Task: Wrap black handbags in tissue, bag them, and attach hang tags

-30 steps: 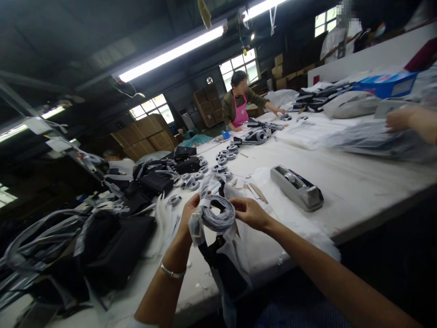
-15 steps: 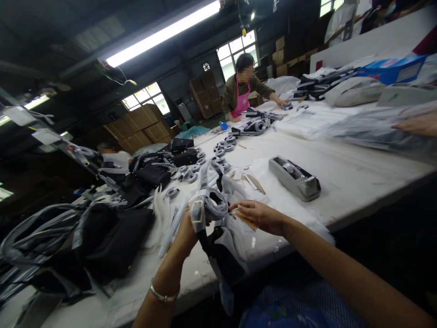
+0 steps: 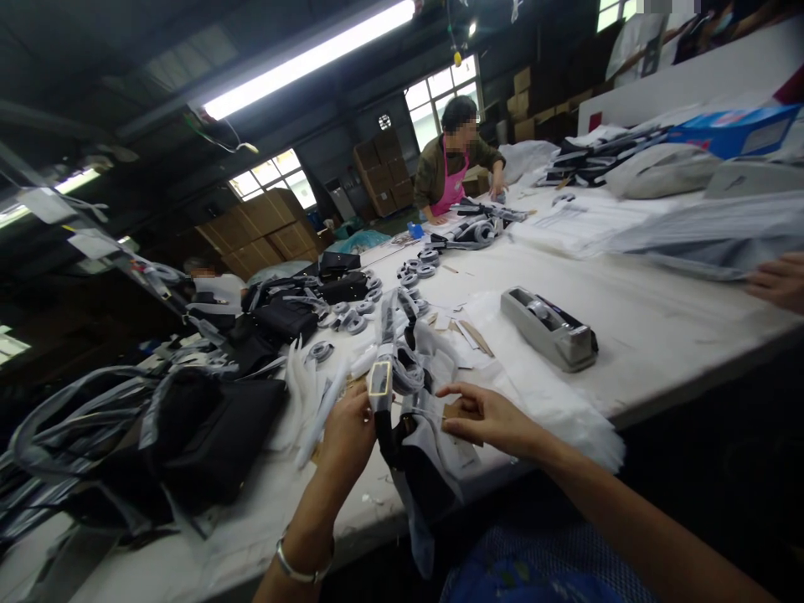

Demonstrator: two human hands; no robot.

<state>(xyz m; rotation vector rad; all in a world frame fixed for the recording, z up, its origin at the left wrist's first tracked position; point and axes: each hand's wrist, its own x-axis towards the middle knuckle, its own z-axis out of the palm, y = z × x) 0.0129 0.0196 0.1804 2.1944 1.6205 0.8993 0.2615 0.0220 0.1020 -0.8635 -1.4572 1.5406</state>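
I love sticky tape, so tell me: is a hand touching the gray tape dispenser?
No, the tape dispenser sits on the table, apart from the nearby right hand.

Single head-worn view, looking forward and down over a long white worktable (image 3: 666,335); frame appears rolled, room lines rising rightward. Reference: grey plastic tape dispenser (image 3: 549,329), middle range. Bare left hand (image 3: 344,431) and right hand (image 3: 496,425) nearer than it, leftward. Beyond it, bright paned window (image 3: 441,82); depth there hard to judge, dim.
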